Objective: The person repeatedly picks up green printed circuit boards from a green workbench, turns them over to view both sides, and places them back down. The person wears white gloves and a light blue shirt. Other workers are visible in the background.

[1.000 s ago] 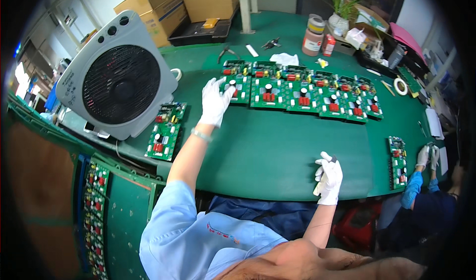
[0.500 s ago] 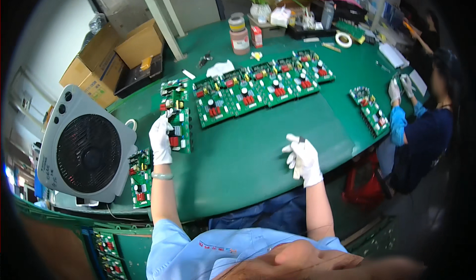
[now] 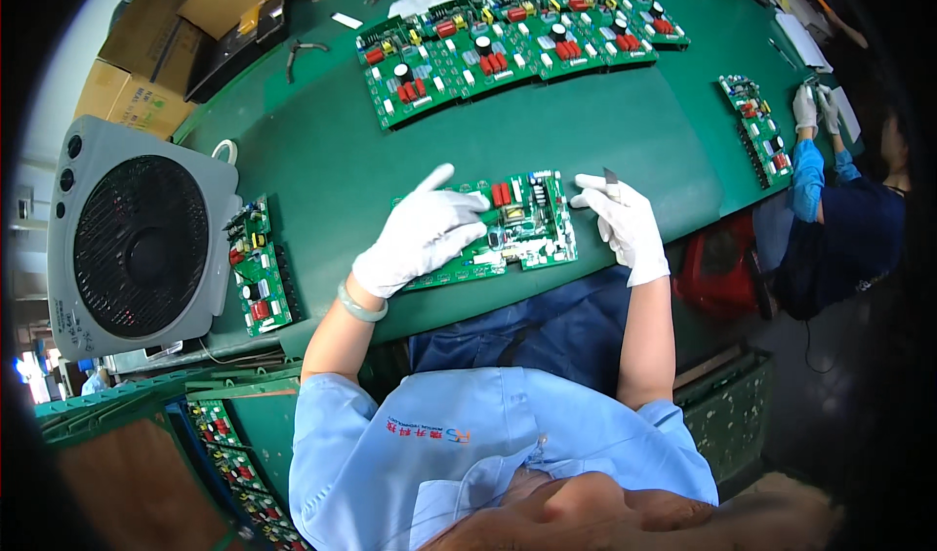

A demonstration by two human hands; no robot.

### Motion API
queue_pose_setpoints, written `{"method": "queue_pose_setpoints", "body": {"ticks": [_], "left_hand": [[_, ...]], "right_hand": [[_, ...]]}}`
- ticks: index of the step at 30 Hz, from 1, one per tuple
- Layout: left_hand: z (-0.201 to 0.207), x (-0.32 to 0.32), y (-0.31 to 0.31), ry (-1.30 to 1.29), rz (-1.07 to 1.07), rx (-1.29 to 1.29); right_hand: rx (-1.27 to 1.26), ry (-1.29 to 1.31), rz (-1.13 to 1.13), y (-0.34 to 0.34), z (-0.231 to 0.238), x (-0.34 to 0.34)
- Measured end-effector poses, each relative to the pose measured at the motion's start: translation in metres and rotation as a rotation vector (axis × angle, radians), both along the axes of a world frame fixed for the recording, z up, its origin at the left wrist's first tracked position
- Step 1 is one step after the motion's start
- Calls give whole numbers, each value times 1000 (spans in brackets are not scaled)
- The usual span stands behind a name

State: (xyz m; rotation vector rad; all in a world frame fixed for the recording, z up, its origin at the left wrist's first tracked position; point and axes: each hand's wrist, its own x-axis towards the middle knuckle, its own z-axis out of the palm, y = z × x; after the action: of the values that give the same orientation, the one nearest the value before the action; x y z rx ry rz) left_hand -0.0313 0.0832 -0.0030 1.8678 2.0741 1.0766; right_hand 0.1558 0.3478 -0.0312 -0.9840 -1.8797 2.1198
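Note:
A green circuit board (image 3: 561, 227) with red, yellow and white parts lies crosswise near the table's front edge. My white-gloved left hand (image 3: 422, 231) grips its left part, one finger stretched away from the others and the palm hiding that end of the board. Just off the board's right end is my right hand (image 3: 625, 224), also gloved. Its fingers are bent around a small tool (image 3: 612, 182), of which only a dark flat tip shows; its kind is unclear.
Several similar boards (image 3: 508, 58) stand in a row at the back. Single boards lie left (image 3: 259, 273) and right (image 3: 756, 126). A grey fan (image 3: 142, 244) stands at far left, with pliers (image 3: 305, 55) behind. A co-worker's gloved hands (image 3: 815, 109) are at far right.
The board on the left now lies turned crosswise in front of me, with my left hand on it. My right hand is beside its right end. The view has tilted down; pliers now show at back left.

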Motion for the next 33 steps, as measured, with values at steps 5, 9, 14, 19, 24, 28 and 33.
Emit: {"method": "queue_pose_setpoints", "body": {"ticks": [5,9,14,19,24,28,33], "left_hand": [[14,17,-30,-486,654,165],[-2,26,-67,-885,970,-141],[-42,34,-72,-1016,839,54],[-63,45,-64,-1109,742,371],[-67,51,-59,-1234,709,460],[-68,52,-58,-1227,692,490],[-74,49,-63,-1245,696,488]], "right_hand": [[72,-99,176,-6,4,3],[52,-91,207,-11,-1,1],[-67,53,77,-15,-8,9],[-203,227,16,-3,-24,30],[-232,258,-3,-2,-24,35],[-131,251,21,-2,-24,37],[-132,233,27,-4,-21,39]]}}
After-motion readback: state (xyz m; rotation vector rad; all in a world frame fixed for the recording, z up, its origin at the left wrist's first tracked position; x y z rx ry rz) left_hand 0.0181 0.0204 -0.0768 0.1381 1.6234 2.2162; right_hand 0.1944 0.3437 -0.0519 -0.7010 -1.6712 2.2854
